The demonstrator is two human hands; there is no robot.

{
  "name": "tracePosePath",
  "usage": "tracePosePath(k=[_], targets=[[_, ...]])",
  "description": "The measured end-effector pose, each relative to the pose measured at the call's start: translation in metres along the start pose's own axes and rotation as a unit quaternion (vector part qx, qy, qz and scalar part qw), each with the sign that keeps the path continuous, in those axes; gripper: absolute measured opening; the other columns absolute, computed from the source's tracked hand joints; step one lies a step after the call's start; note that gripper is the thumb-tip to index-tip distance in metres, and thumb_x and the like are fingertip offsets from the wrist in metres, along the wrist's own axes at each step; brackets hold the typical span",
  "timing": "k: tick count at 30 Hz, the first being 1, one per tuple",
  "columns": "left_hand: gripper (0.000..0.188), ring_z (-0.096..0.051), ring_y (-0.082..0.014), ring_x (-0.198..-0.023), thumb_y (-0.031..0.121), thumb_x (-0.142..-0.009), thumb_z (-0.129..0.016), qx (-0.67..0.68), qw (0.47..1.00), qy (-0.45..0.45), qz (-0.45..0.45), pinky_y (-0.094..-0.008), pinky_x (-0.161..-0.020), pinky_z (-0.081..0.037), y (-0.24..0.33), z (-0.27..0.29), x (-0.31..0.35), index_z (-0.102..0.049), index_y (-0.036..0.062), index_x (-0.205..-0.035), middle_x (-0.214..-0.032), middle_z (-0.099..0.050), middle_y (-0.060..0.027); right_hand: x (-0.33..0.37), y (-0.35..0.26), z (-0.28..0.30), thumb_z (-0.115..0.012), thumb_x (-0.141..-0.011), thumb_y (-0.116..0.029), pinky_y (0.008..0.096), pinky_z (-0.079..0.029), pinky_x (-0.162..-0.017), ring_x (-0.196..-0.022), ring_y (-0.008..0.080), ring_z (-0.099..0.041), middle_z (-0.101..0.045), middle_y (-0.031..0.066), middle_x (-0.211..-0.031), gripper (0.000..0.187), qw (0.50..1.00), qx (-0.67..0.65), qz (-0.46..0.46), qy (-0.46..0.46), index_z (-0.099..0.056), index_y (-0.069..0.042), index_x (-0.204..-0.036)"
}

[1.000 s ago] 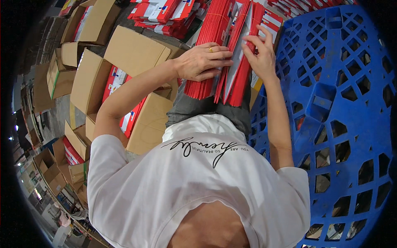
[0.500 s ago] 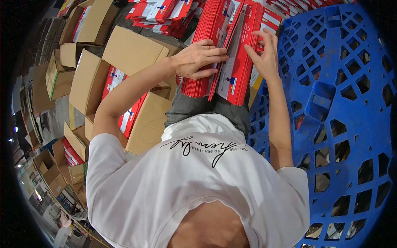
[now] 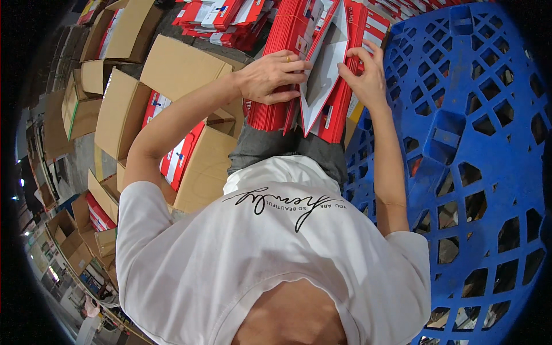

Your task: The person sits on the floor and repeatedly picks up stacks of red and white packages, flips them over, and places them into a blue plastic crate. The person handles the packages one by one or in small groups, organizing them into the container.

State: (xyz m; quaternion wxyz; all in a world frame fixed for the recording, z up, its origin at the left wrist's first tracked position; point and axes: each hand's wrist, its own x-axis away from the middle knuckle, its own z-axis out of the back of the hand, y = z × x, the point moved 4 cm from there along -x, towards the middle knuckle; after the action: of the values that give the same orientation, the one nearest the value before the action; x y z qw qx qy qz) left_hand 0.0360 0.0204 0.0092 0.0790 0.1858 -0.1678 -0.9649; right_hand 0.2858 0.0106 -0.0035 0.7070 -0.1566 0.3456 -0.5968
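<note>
Two thick bundles of flat, folded red-and-white cartons stand side by side above my lap, their edges up. My left hand (image 3: 273, 78) curls over the left bundle (image 3: 269, 112), its fingertips at the inner side. Between the bundles one carton (image 3: 326, 69) is spread into a V, with its pale inner face showing. By the right bundle (image 3: 336, 112) is my right hand (image 3: 369, 79), its thumb and fingers bent but apart, the tips touching the red edges. A thin band crosses the top of the right bundle.
A blue plastic pallet (image 3: 443, 135) with a lattice surface stands upright along my right. Open cardboard boxes (image 3: 184, 69) crowd the left, some holding red cartons (image 3: 183, 158). More red-and-white cartons (image 3: 221, 17) lie stacked beyond my left hand.
The carton between the bundles has opened out, baring its pale inside. My right fingertips have come in against the right bundle's edges. The left hand has barely shifted.
</note>
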Motion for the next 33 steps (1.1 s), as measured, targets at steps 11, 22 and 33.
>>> tracePosePath(k=[11,22,33], targets=[[0.063,-0.042,-0.0315,-0.147,0.021,-0.090,-0.060,-0.011,0.998,-0.054,0.022,-0.0503,-0.121,-0.031,0.009,-0.007,-0.014,-0.051,0.0051,-0.150,-0.162,-0.040,-0.0142,0.004,-0.012,-0.017,-0.073,-0.092,-0.019,0.0455,-0.052,-0.093,-0.108,0.0366,-0.067,-0.042,0.0228,-0.146,0.018,0.993,-0.103,0.055,0.019,-0.069,-0.011,-0.107],[0.063,-0.046,-0.0316,-0.141,0.025,-0.092,-0.058,-0.048,0.996,-0.067,0.015,-0.0500,-0.121,-0.031,0.003,-0.005,-0.002,-0.049,0.0071,-0.151,-0.157,-0.046,-0.0156,0.004,-0.015,-0.016,-0.083,-0.085,-0.030,0.0462,-0.050,-0.096,-0.118,0.0382,-0.061,-0.040,0.0210,-0.144,0.030,0.997,-0.050,0.040,0.031,-0.065,-0.012,-0.102],[0.058,-0.053,-0.0287,-0.127,0.028,-0.096,-0.058,-0.074,0.995,-0.069,0.007,-0.0477,-0.117,-0.033,0.005,-0.004,-0.007,-0.049,0.0142,-0.152,-0.157,-0.045,-0.0123,0.002,-0.014,-0.018,-0.080,-0.089,-0.026,0.0481,-0.045,-0.103,-0.132,0.0399,-0.051,-0.036,0.0215,-0.145,0.027,0.996,-0.070,0.046,0.016,-0.064,-0.010,-0.103]])
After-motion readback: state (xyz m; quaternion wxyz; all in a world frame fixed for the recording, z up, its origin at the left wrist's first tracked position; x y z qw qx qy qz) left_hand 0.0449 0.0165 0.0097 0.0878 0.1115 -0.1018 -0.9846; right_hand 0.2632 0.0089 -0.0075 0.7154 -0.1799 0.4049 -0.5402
